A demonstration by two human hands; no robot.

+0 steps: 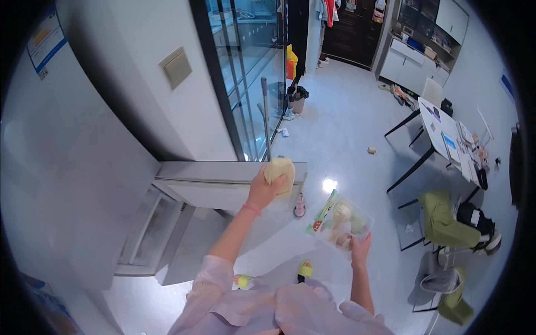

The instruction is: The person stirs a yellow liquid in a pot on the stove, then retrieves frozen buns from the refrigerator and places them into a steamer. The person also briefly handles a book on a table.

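Observation:
My left hand (267, 189) grips a pale yellow, thick, rounded slab (285, 167) that looks like bread or a steamed bun; its exact kind is unclear. My thumb lies across its face. To the right and lower down, my right hand (362, 250) pinches a corner of a clear plastic food bag (363, 211) with a green printed band. Round pale buns (342, 212) show inside the bag. It is held out over the floor, apart from the left hand.
At left stands a large white refrigerator (79, 176) with an open lower compartment (144, 230). A white ledge (226, 169) runs beside a glass sliding door (255, 79). A pink shoe (300, 206), a waste bin (297, 100), a desk (439, 130) and green chairs (444, 224) stand around the floor.

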